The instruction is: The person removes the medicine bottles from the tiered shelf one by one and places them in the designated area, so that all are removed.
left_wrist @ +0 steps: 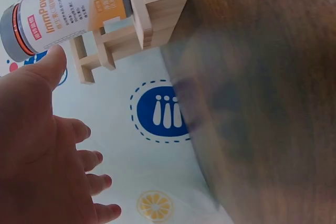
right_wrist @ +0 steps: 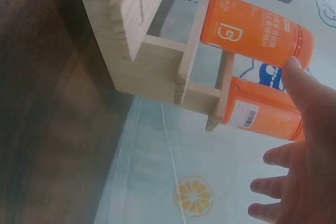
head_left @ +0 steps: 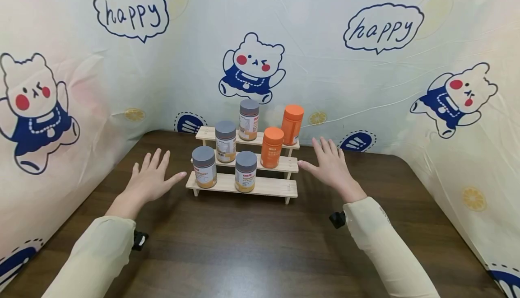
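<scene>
A three-tier wooden rack (head_left: pixel 276 187) stands on the table with pill bottles on every step. Two grey-capped bottles, a left one (head_left: pixel 204 168) and a right one (head_left: pixel 245 172), are on the bottom step. The middle step bears a grey-capped bottle (head_left: pixel 225 142) and an orange bottle (head_left: pixel 271 149); the top step bears a grey-capped bottle (head_left: pixel 249 121) and an orange bottle (head_left: pixel 292 125). My left hand (head_left: pixel 150 177) is spread beside the rack's left side, holding nothing. On the right side, my right hand (head_left: pixel 330 166) is spread too, its thumb near the orange bottles.
The brown table (head_left: pixel 243 248) stretches in front of the rack. Behind and at both sides hangs a pale cloth (head_left: pixel 317 81) printed with bears and lemon slices. A small black device (head_left: pixel 140 240) sits at the left wrist, another black device (head_left: pixel 337 220) at the right.
</scene>
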`<action>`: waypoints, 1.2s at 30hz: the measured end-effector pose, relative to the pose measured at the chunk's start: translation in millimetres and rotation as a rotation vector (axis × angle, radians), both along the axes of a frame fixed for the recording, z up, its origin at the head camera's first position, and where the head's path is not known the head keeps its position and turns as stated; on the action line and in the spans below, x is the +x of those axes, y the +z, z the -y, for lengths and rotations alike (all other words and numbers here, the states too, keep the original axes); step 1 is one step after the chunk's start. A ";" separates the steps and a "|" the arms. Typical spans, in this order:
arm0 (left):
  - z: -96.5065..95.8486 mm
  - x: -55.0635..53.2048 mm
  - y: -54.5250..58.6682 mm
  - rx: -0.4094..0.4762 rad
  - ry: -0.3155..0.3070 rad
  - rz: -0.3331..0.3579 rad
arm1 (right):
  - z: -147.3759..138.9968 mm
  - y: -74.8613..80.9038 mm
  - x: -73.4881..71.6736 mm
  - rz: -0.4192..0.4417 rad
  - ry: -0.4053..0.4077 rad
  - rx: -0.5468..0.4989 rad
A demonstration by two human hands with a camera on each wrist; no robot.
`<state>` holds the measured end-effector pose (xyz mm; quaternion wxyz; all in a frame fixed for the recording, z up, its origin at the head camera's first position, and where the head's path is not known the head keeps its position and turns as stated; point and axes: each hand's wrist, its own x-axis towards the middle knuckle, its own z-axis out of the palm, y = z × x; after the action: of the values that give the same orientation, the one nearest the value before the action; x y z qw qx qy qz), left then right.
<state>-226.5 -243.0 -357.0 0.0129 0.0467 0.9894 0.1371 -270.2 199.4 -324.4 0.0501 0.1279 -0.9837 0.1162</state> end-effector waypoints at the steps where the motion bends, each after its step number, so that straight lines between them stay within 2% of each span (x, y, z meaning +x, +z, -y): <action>1: 0.4 0.2 -1.0 0.003 -0.002 -0.002 | 0.2 1.0 -0.1 -0.006 0.003 -0.005; 17: 5.8 0.8 -21.8 0.122 -0.052 -0.017 | 2.8 23.3 -10.7 -0.085 0.091 -0.112; 30: 0.2 2.0 -23.4 0.226 -0.087 -0.046 | 17.2 51.9 -27.9 -0.167 0.153 -0.301; 36: -0.3 0.1 -30.3 0.257 -0.110 -0.057 | 27.2 58.8 -36.7 -0.197 0.151 -0.352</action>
<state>-226.4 -242.7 -387.2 -0.0139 0.1060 0.9595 0.2606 -306.9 172.2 -265.5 0.1587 0.2014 -0.9262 0.2766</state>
